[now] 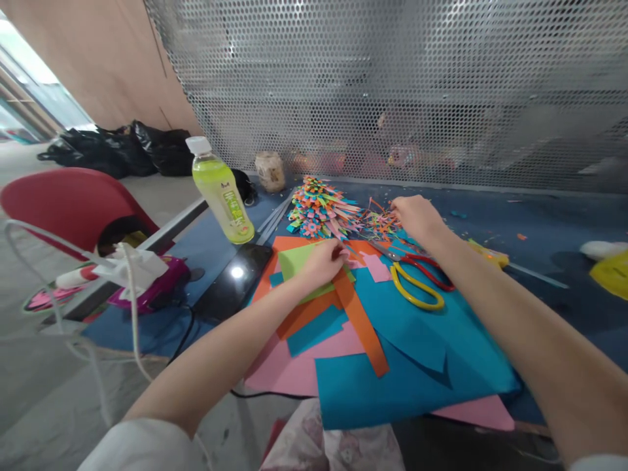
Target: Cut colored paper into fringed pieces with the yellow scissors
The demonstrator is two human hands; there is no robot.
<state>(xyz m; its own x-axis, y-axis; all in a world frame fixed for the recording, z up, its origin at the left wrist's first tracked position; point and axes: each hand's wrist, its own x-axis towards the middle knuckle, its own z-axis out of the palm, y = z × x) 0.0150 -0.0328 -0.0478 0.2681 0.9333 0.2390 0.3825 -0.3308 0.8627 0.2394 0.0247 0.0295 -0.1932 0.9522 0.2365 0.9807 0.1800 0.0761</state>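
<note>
My left hand [322,263] is closed over the paper sheets, fingertips pinched; what lies in them is hidden. An orange paper strip [360,320] runs from under that hand toward me, and a small pink paper piece shows beside its fingertips. My right hand [417,214] reaches to the heap of shredded paper scraps [380,224], fingers bent together; I cannot make out what they hold. Between the hands lie scissors [417,278] with yellow and red handles. A cone-shaped pile of fringed, colourful paper [318,209] stands just behind my left hand.
Blue paper [407,379] and pink paper [289,366] overhang the table's front edge. Left of them are a black phone [233,281], a tilted-looking drink bottle [223,193] and a white plug with cables [140,268]. A jar [269,171] stands before the perforated metal panel [367,85].
</note>
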